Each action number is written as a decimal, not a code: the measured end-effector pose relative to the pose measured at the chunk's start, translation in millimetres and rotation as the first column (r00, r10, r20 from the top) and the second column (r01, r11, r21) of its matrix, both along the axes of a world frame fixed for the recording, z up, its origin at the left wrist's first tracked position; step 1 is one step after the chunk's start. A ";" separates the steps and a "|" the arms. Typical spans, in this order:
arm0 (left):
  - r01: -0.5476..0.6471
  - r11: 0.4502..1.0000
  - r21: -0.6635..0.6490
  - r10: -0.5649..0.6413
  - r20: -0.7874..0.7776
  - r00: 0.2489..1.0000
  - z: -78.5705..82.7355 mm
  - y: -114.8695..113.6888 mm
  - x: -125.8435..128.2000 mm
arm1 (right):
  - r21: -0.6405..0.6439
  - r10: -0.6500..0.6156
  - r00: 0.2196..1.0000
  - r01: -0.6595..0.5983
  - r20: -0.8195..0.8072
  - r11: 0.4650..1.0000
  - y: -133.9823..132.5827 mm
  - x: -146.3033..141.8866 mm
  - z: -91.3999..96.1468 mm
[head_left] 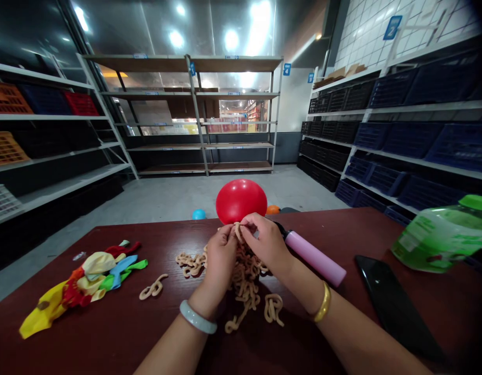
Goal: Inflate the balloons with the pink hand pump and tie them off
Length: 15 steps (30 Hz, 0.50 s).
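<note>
An inflated red balloon (pixel 241 200) sits just beyond my hands, above the dark red table (pixel 147 338). My left hand (pixel 219 255) and my right hand (pixel 264 240) are both pinched closed at the balloon's neck, where a beige plastic chain (pixel 244 276) of clip links hangs down. More of that chain lies heaped under my hands on the table. A pink hand pump (pixel 313 256) lies just right of my right hand. I wear a pale bangle on the left wrist and a gold one on the right.
A pile of flat coloured balloons (pixel 85 281) lies at the table's left. A loose chain piece (pixel 153 287) sits near it. A black phone (pixel 397 307) and a green bottle (pixel 440 237) are at the right. Shelving lines the room; small balloons (pixel 199 214) lie on the floor.
</note>
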<state>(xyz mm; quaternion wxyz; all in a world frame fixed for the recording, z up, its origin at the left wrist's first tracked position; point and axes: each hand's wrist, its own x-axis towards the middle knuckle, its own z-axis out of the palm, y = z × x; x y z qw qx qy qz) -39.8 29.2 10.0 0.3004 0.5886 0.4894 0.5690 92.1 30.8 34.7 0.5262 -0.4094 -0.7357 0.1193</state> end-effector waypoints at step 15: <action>0.023 1.000 0.010 -0.023 0.041 0.999 -8.9 1.5 2.5 | -0.001 0.048 0.998 -0.048 -0.046 0.999 2.7 5.7 1.9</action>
